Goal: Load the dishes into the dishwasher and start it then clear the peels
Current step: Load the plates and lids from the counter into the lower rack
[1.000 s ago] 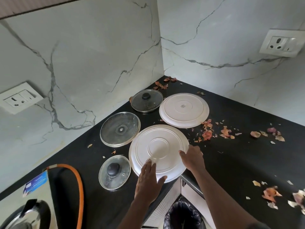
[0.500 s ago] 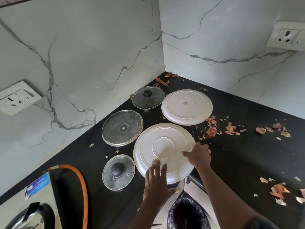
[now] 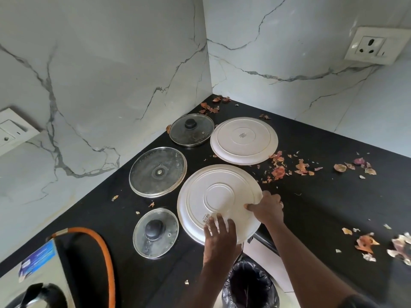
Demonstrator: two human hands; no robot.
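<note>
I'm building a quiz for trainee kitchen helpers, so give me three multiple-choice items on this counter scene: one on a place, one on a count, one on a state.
1. Where is the bin with the black liner, relative to the counter?
A. On top of it. B. Below its edge. C. Beside the wall socket.

2. How many glass lids lie on the counter?
A. One. B. Five. C. Three.

3. What is the right hand doing?
A. Gripping the rim of the near plate. B. Holding a lid's knob. C. Hanging idle.

Answers:
1 B, the bin shows down past the counter's edge.
2 C, three separate lids show.
3 A, its thumb lies on top of the rim and its fingers wrap round the edge.
</note>
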